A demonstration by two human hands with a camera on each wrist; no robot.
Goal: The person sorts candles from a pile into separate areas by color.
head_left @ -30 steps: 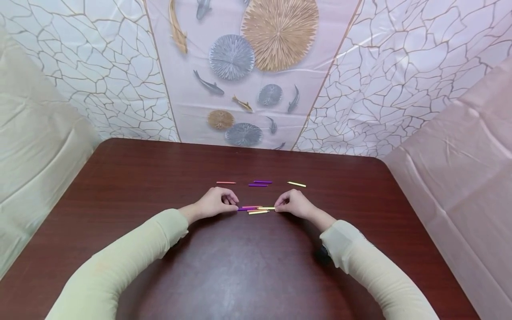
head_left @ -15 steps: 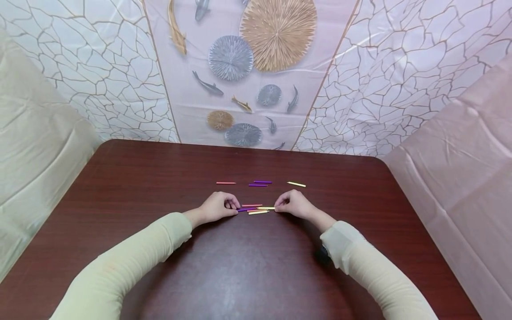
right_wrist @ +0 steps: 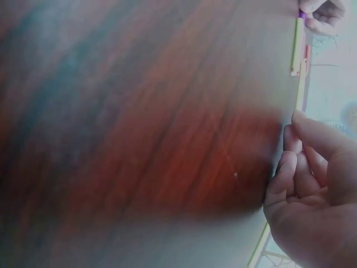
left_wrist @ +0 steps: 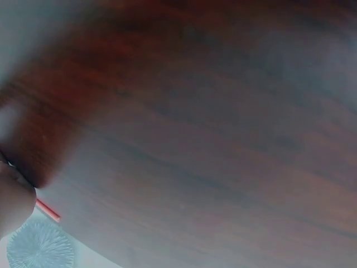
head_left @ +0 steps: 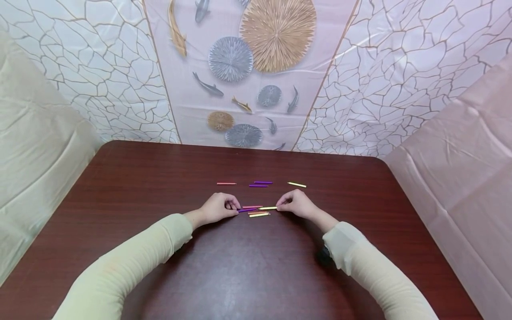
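In the head view my left hand (head_left: 218, 208) pinches the left end of a purple colored pencil (head_left: 247, 210) between thumb and finger. Opposite it, my right hand (head_left: 298, 204) pinches the right end of a yellow colored pencil (head_left: 268, 208). The inner ends of these two pencils nearly meet. Just behind them lies a red pencil (head_left: 252, 206). In front, an orange pencil (head_left: 257, 213) and a second yellow pencil (head_left: 259, 215) lie side by side. The right wrist view shows the pinched yellow pencil (right_wrist: 301, 86) reaching from my fingertips. Mostly bare tabletop fills the left wrist view.
Farther back on the dark wooden table (head_left: 176, 266) lie a red pencil (head_left: 226, 183), two purple pencils (head_left: 263, 182) and a yellow pencil (head_left: 297, 184), spaced in a row. A patterned curtain (head_left: 244, 89) hangs behind the table's far edge.
My left hand has come slightly toward me. My right hand has shifted a little to the right with its yellow pencil, and the orange and front yellow pencils now show apart from the pinched ones.
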